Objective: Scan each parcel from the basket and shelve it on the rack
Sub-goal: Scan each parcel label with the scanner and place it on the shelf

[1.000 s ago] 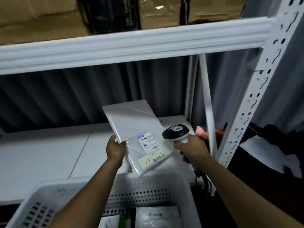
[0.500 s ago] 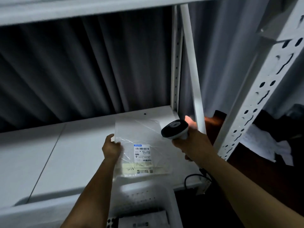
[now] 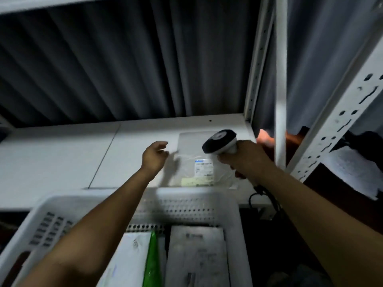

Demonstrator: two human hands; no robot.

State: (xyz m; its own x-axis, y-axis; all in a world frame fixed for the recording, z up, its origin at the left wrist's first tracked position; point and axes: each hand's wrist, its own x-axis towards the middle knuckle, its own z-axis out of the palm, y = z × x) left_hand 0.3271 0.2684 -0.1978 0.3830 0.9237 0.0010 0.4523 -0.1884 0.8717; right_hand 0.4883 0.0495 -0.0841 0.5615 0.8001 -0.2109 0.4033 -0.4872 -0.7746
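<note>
Lying flat on the white shelf (image 3: 62, 158) of the rack is a parcel (image 3: 199, 162), a thin white item in a clear plastic bag, with its printed shipping label (image 3: 204, 169) and a pale yellow sticker (image 3: 196, 181) facing up at the near end. It sits toward the right side of the shelf, close to the rear corner post (image 3: 256, 65). Just to the left of the parcel, the left hand (image 3: 154, 157) hovers with its fingers loose and slightly spread, holding nothing; it casts a shadow on the shelf and on the bag's edge. Over the right part of the parcel, the right hand (image 3: 244, 158) has its fingers wrapped around the handle of a barcode scanner (image 3: 219, 140), whose black and white head points away from the person. A dark cable (image 3: 263, 195) loops down below that hand at the shelf's front edge. Nearer the viewer, in front of the shelf and under both forearms, is a white perforated plastic basket (image 3: 186, 193). Inside it lie a grey flat parcel (image 3: 196, 255), a white parcel (image 3: 128, 255) and a narrow green item (image 3: 152, 259) between them. A slotted white upright (image 3: 339, 129) of the rack rises on the right, and a grey pleated curtain (image 3: 103, 69) hangs behind the shelf.
</note>
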